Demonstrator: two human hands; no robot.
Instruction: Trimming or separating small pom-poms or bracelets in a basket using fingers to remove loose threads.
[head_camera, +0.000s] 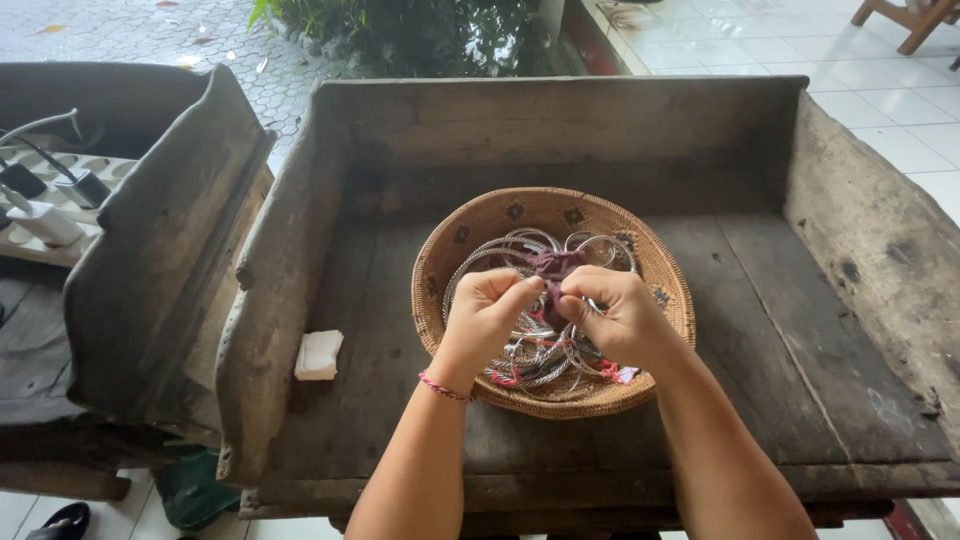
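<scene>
I see my left hand (487, 303) and right hand (612, 312) close together over a round woven basket (450, 250), which sits on the old wooden counter (780, 330) with raised plank sides. Both hands are pinched shut on a small dark maroon cloth (555, 265), thumbs and forefingers gripping it from either side, the cloth bunched up between them just above the basket's middle. In the basket lies a tangle of thin silver bangles (500, 250), with some red thread (505, 377) among them near the front rim. My left wrist wears a red braided bracelet (443, 387). Whether the cloth is wrapped round one of the bangles I can't quite tell from here, since my fingers cover that spot. A small white folded cloth (319, 354) rests on the counter, left of the basket, against the side plank.
</scene>
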